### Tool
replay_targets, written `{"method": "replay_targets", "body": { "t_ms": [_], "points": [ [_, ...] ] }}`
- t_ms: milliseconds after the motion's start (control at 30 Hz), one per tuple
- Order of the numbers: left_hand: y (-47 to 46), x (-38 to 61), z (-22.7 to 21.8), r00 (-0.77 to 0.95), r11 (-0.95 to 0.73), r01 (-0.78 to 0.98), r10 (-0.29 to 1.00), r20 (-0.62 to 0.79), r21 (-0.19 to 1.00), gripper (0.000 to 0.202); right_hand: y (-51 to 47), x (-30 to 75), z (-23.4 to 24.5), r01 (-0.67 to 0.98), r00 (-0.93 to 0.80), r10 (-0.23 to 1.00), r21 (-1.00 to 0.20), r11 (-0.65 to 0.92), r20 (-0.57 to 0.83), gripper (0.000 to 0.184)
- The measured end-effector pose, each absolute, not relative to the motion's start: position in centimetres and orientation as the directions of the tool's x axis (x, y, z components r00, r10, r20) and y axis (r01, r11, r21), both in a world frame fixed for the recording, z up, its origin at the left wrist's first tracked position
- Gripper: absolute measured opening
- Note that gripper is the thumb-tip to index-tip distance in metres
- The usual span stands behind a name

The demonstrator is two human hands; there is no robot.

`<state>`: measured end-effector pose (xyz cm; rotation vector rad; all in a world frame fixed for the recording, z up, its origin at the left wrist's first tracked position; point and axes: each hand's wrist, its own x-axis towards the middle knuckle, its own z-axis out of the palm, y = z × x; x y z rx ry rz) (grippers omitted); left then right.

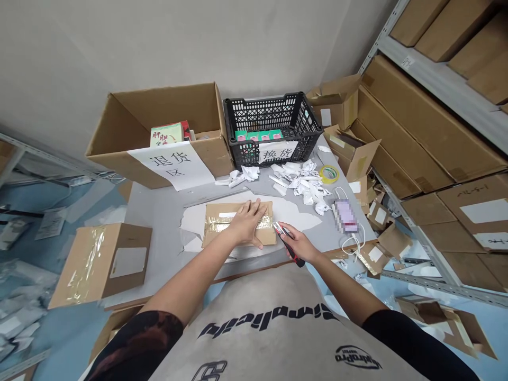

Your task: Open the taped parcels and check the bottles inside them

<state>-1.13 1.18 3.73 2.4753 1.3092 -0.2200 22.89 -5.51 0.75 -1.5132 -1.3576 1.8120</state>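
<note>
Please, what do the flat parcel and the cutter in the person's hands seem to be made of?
The flat parcel under the left hand looks like matte brown cardboard, crossed by glossy clear tape. The utility knife in the right hand seems to have a red-and-black plastic handle, judging by its smooth sheen, and a shiny metal front end.

The scene is viewed from one head-worn camera, set above the person's chest (pixel 273 323) and tilted forward and down. The left hand (pixel 248 222) and right hand (pixel 297 243) are seen close below it, with the work table (pixel 159 233) nearby and the wall (pixel 119 47) and steel shelving (pixel 436 74) farther off.
</note>
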Motion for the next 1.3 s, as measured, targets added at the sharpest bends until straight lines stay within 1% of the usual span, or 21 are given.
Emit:
{"method": "replay_targets", "body": {
  "t_ms": [133, 367, 533, 700, 933, 967, 1033, 1133, 1200, 1300],
  "points": [
    [1.2, -1.1, 3.8, 0.571, -0.532, 0.821, 0.771, -0.282, 0.208, 0.14, -5.3, 22.9, 1.1, 0.303, -0.317, 0.802, -0.855, -0.421, -0.507, 0.06],
    [1.4, -0.9, 3.8, 0.571, -0.53, 0.821, 0.773, -0.276, 0.213, 0.135, -4.5, 23.4, 2.2, 0.363, -0.386, 0.722, -0.814, -0.453, -0.574, 0.06],
    [1.4, -0.8, 3.9, 0.568, -0.523, 0.822, 0.781, -0.26, 0.224, 0.135, -3.9, 23.7, 2.9, 0.49, -0.36, 0.737, -0.788, -0.373, -0.572, 0.06],
    [1.3, -0.9, 4.1, 0.571, -0.528, 0.821, 0.773, -0.276, 0.219, 0.135, -3.6, 24.0, 3.8, 0.523, -0.377, 0.717, -0.774, -0.357, -0.586, 0.058],
    [1.2, -0.8, 3.7, 0.562, -0.515, 0.826, 0.783, -0.266, 0.231, 0.139, -3.8, 24.5, 4.6, 0.603, -0.392, 0.716, -0.75, -0.274, -0.577, 0.055],
    [1.2, -0.9, 3.6, 0.567, -0.517, 0.822, 0.782, -0.26, 0.239, 0.139, -3.6, 24.8, 4.8, 0.63, -0.401, 0.718, -0.74, -0.235, -0.569, 0.053],
    [1.2, -1.5, 3.5, 0.591, -0.53, 0.802, 0.772, -0.234, 0.274, 0.137, -3.1, 25.3, 5.2, 0.699, -0.417, 0.753, -0.709, -0.094, -0.51, 0.049],
    [0.6, -3.4, 3.5, 0.594, -0.527, 0.785, 0.79, -0.153, 0.327, 0.126, -1.7, 25.2, 6.1, 0.768, -0.471, 0.823, -0.606, 0.207, -0.316, 0.046],
    [-0.4, -5.2, 3.6, 0.529, -0.477, 0.815, 0.844, -0.086, 0.329, 0.105, -0.8, 24.1, 6.7, 0.771, -0.556, 0.795, -0.507, 0.386, -0.24, 0.048],
    [-2.5, -7.4, 3.7, 0.405, -0.38, 0.869, 0.914, -0.014, 0.317, 0.061, 0.3, 21.5, 7.3, 0.757, -0.648, 0.71, -0.337, 0.56, -0.276, 0.049]
  ]
}}
